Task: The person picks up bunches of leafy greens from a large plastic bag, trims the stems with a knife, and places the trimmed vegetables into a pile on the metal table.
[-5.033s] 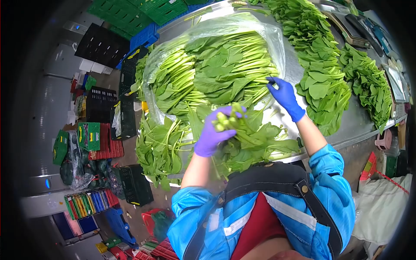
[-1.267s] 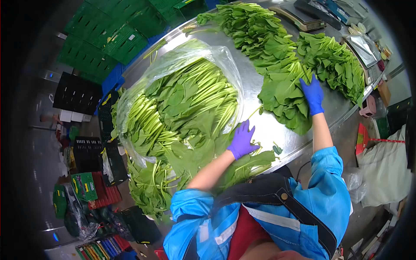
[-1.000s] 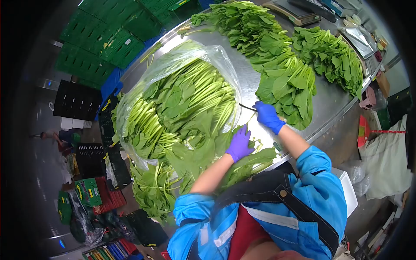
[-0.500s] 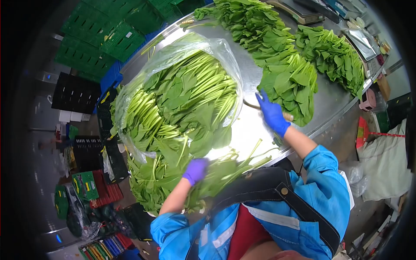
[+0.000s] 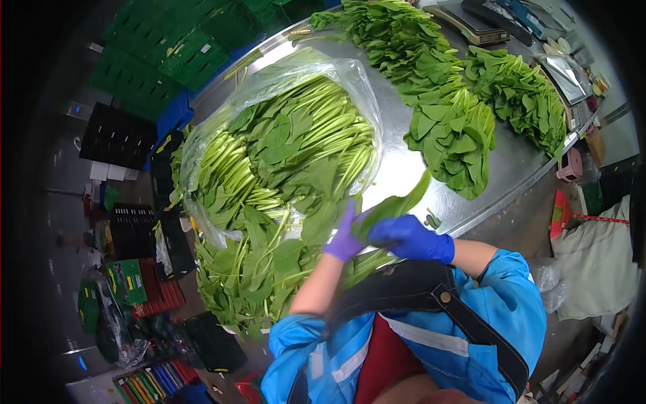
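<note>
My left hand (image 5: 344, 236), in a purple glove, is closed on a leafy green stem (image 5: 400, 203), its thumb pointing up. Beside it my right hand (image 5: 414, 239), in a blue glove, is closed against the same greens; what lies inside its fingers is hidden. The broad leaf slants up to the right between the hands. Just beyond, a clear plastic bag (image 5: 367, 87) stands open, packed with leafy greens (image 5: 296, 131) with pale stalks. A loose heap of greens (image 5: 249, 273) lies at the near left table edge. A small dark leaf scrap (image 5: 433, 219) is near my right hand.
Rows of stacked greens (image 5: 451, 135) run across the metal table (image 5: 397, 161), with another row (image 5: 518, 94) farther right. A scale (image 5: 474, 30) stands at the back. Green crates (image 5: 158, 60) are piled behind the left edge; black crates (image 5: 118, 141) stand on the left.
My right hand has left the wooden-handled tool's spot and come down to the near edge; the tool no longer shows there. My left hand has moved right, lifting greens to meet it.
</note>
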Motion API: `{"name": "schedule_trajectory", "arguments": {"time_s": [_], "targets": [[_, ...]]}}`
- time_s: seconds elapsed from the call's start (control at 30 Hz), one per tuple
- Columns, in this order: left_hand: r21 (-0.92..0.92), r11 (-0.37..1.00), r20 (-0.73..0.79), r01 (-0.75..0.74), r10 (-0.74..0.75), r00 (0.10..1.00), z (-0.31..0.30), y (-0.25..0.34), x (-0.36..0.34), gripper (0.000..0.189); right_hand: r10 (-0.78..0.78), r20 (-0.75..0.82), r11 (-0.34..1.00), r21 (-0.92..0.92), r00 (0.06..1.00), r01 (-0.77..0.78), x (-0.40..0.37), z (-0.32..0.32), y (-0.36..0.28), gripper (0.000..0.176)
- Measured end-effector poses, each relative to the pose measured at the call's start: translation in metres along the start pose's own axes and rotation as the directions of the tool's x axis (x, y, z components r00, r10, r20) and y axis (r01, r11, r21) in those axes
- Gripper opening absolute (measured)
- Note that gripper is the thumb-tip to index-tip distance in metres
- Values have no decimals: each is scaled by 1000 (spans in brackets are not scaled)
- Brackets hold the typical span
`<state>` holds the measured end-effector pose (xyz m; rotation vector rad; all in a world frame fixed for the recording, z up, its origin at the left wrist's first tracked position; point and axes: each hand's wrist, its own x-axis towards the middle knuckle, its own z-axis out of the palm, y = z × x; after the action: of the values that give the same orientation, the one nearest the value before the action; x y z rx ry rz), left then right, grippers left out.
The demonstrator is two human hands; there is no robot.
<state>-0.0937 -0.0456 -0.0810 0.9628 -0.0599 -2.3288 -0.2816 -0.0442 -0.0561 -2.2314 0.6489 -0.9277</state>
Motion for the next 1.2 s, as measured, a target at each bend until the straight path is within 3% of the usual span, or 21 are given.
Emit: {"name": "schedule_trajectory", "arguments": {"time_s": [0.03, 0.07, 0.1, 0.17, 0.23, 0.3, 0.33, 0.43, 0.5, 0.53, 0.57, 0.63, 0.73, 0.8, 0.83, 0.9, 0.97, 1.03, 1.07, 1.13, 1.2], "targets": [[51, 996, 22, 77, -79, 997, 7, 0, 0, 64, 22, 171, 983, 176, 985, -53, 2, 1, -12, 20], [332, 943, -74, -6, 33, 997, 45, 0, -21, 58, 45, 156, 970, 231, 987, -81, 1, 0, -14, 20], [331, 944, -75, -6, 33, 997, 20, -7, -3, 58, 68, 142, 952, 286, 988, -107, -1, 0, -15, 21], [417, 862, 259, -289, 192, 947, -53, -18, 44, 56, 374, 19, 778, 537, 927, -325, -2, -8, -4, 19], [413, 865, 270, -286, 183, 945, -47, -12, 30, 56, 614, -213, 685, 622, 760, -379, -32, -8, 67, 18], [436, 863, 224, -255, 170, 960, -45, -12, 21, 59, 768, -370, 640, 484, 524, -596, -28, -41, 95, 28], [434, 865, 221, -253, 170, 960, -42, -13, 17, 59, 769, -365, 638, 485, 524, -598, -39, -40, 114, 28], [593, 764, 216, -252, 150, 965, -34, -14, 11, 63, 970, 169, 0, 716, 173, -698, -53, -22, 136, 44], [456, 828, 364, -326, 162, 917, -30, -18, 8, 67, 941, 236, 5, 709, 243, -706, -50, -10, 128, 41], [457, 827, 361, -327, 164, 918, -28, -17, 5, 67, 897, 285, 15, 744, 338, -668, -44, -9, 129, 46], [571, 724, 358, -387, 204, 911, -26, -16, -1, 68, 894, 290, 13, 744, 341, -668, -41, -8, 127, 46], [675, 600, 357, -429, 243, 902, -22, -12, -15, 69, 892, 46, 207, 843, 450, -496, -12, -23, 91, 42], [828, 494, 154, -265, 254, 955, -19, -10, -36, 64, 831, 33, 354, 740, 556, -572, 3, -54, 71, 43], [971, 240, -27, -15, 172, 985, -14, 0, -49, 55, 732, -43, 546, 634, 679, -548, 0, -54, 83, 41], [971, 239, -25, -17, 172, 985, -15, 4, -56, 55, 732, -46, 547, 634, 680, -547, 0, -60, 82, 41], [960, 279, -116, 1, 394, 912, -23, 14, -71, 49, 664, 142, 626, 431, 734, -650, 0, -77, 75, 41], [955, 291, -64, -54, 381, 922, -48, 25, -85, 49, 634, 230, 646, 368, 738, -669, 7, -100, 59, 42], [947, 302, -10, -110, 370, 929, -81, 37, -105, 50, 510, 535, 826, -86, 673, -557, 18, -122, 49, 43], [952, 305, -52, -22, 233, 971, -99, 42, -122, 51, 462, 463, 760, 232, 756, -607, 7, -134, 68, 56], [953, 296, -99, 67, 92, 991, -114, 39, -142, 53, 609, 309, 437, 638, 730, -635, 16, -160, 64, 78], [989, -92, -103, 117, 139, 985, -119, 32, -156, 53, 684, 100, 518, 630, 722, -578, 23, -195, 111, 64]]}}
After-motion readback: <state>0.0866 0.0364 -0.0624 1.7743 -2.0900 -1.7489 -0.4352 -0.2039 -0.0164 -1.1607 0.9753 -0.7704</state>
